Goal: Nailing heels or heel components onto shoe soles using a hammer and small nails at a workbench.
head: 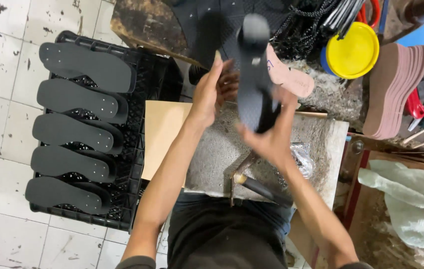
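My right hand (270, 134) grips a dark grey sandal sole (252, 74) by its lower end and holds it upright above a grey stone block (212, 154). My left hand (213, 89) is beside the sole on its left, fingers stretched up and touching its edge. Whether it holds anything small is hidden. A hammer (251, 184) lies on the stone block near my lap.
A black plastic crate (147, 84) at left carries several dark soles (72, 134) laid in a row. A tan board (162, 134) lies between crate and block. A yellow lid (352, 50), a stack of brown soles (396, 89) and black straps (306, 25) sit at right.
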